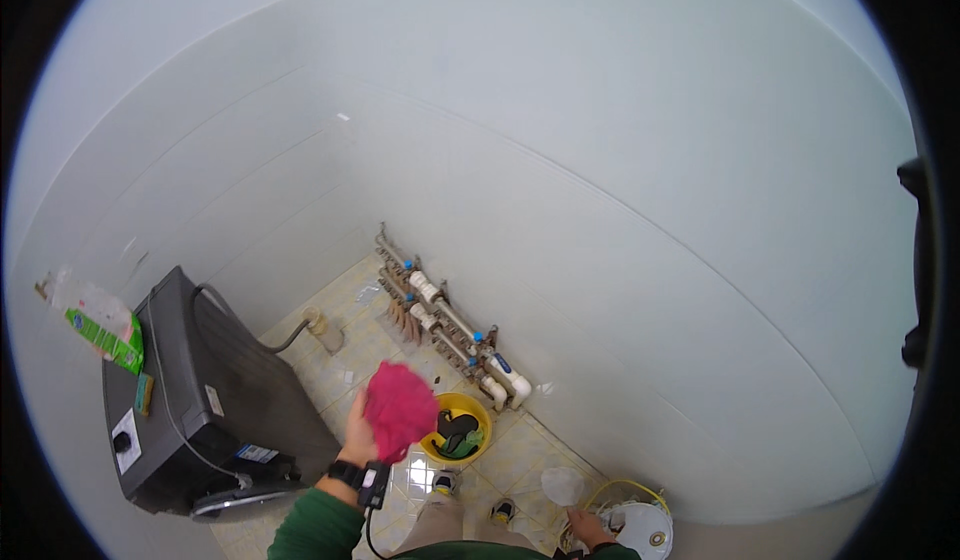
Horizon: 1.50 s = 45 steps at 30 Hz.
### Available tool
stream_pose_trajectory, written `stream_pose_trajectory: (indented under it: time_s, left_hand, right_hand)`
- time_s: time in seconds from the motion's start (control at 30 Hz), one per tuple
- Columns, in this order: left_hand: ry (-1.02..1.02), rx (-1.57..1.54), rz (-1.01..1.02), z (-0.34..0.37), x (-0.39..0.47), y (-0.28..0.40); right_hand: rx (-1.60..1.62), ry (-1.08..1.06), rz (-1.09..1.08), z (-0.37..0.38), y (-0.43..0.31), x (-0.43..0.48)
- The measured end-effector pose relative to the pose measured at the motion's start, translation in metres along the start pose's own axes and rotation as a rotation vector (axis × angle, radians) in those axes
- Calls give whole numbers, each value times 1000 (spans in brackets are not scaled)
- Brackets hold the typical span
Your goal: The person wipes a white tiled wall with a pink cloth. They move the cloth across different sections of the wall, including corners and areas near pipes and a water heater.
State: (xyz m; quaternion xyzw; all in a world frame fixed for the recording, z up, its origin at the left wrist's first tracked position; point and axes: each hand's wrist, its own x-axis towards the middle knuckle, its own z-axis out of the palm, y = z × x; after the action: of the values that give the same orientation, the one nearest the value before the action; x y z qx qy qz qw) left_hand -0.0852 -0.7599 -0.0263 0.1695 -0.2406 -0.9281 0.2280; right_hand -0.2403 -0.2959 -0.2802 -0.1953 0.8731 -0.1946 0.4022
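Note:
In my left hand [359, 431] is a bunched pink cloth [401, 410], held up in front of me with the fingers mostly behind it. Beyond the cloth, on the floor, stands a yellow basin [487, 432] with dark and green items [459, 434] in it. My right hand [591, 528] is low at the right, by a white container [637, 534]. A whitish translucent object [562, 486] shows just past its fingertips; whether the fingers grip it is unclear.
A dark grey washing machine [240, 380] stands left, bearing a green-and-clear plastic bag [109, 335] and a sponge [144, 393]. Its grey hose [289, 344] runs to a floor drain pipe [319, 323]. A pipe manifold [442, 316] with blue-marked fittings lines the wall. The tiled floor [517, 447] looks shiny.

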Motion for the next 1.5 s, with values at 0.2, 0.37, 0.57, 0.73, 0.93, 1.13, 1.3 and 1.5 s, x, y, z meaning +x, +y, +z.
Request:
stream_pose_trajectory:
  time_s: [0.2,0.37,0.57,0.73,0.93,1.13,1.3,1.5]
  left_hand:
    - [495,-116,264,-122,-130,7]
    - [540,-143,392,-139,-170,24]
    - [490,-98,342,-125,-147,40]
    - [372,-114,282,-116,-131,73]
    - [335,43,222,-93,-119,137]
    - [307,33,270,-43,-127,190]
    - [240,129,484,-19,-168,230]
    - [374,155,744,-28,-211,259]
  right_hand:
    - [-122,-97,-56,-12,23,39]
    - [-51,20,-140,-72,-102,88]
    - [-469,871,-712,-204,-350,90]
    - [-568,1288,-800,-276,-465,51]
    - [-730,1343,-565,-291,-491,57]
    - [-932,1366,-459,-294,-475,74]
    - [-914,1349,-418,-293,-472,81]
    - [-879,1392,-380,-287,-481,83]
